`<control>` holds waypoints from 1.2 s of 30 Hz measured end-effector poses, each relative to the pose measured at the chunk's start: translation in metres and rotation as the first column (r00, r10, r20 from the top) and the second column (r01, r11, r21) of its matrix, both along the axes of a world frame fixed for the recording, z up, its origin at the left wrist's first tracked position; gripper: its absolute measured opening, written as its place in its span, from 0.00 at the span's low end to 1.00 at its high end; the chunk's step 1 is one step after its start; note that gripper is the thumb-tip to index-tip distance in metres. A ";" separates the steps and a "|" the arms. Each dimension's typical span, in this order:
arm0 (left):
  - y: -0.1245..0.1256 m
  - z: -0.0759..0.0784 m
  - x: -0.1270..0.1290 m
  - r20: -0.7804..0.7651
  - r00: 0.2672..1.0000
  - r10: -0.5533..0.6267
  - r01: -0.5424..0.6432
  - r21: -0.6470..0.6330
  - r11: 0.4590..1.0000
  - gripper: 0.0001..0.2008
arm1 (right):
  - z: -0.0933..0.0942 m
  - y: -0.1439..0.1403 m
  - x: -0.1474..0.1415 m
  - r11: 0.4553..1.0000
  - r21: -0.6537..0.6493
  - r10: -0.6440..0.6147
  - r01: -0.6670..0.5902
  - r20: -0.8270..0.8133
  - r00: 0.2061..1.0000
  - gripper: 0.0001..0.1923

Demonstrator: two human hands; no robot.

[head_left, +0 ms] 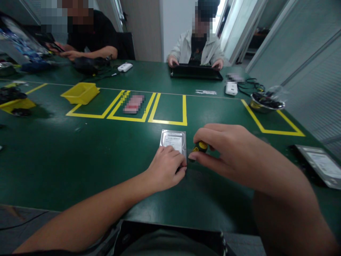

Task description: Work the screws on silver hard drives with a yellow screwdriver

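We sit at a wide green desk (80, 160) with a matte, slightly scuffed surface, marked with yellow tape rectangles (167, 122). On it, just ahead of us, lies a hard drive (173, 140): a flat metal slab, grey and shiny, with a white label on top. Our left hand (166, 170) rests on its near edge, fingers curled down and pressing it to the desk. Our right hand (226, 151) is closed around a small screwdriver (199, 147) with a black and yellow handle, thumb and fingers pinching it just beside the drive's right corner; the tip is hidden.

To do this well, we judge the drive should stay flat and pinned, and the tool upright over the screw, turned with light pressure.

Farther off sit a second drive (319, 165) at right, a yellow plastic bin (81, 93) and a steel bowl (266, 103). Two other people work across the desk.
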State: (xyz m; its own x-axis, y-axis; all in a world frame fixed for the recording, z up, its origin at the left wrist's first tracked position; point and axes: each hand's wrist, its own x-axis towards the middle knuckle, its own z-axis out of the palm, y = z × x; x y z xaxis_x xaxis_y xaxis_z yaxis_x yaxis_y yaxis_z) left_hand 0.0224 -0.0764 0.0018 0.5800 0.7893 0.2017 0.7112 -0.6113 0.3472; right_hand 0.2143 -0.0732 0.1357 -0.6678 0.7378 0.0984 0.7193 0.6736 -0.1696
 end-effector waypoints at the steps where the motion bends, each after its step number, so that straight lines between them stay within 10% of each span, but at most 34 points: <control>1: 0.000 0.000 0.000 0.001 1.000 0.001 -0.001 -0.001 1.000 0.06 | 0.000 0.000 0.000 1.000 -0.001 -0.001 0.001 0.002 1.000 0.08; 36: 0.000 -0.001 0.000 0.000 1.000 0.000 0.000 0.013 1.000 0.05 | -0.010 0.006 -0.003 0.995 -0.052 0.083 -0.085 -0.031 0.996 0.03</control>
State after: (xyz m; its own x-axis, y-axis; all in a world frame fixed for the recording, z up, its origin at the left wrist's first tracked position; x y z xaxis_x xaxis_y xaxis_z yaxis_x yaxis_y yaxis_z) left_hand 0.0222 -0.0766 0.0011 0.5803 0.7863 0.2122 0.7109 -0.6161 0.3391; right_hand 0.2112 -0.0676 0.1260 -0.7249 0.6841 0.0805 0.6551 0.7208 -0.2263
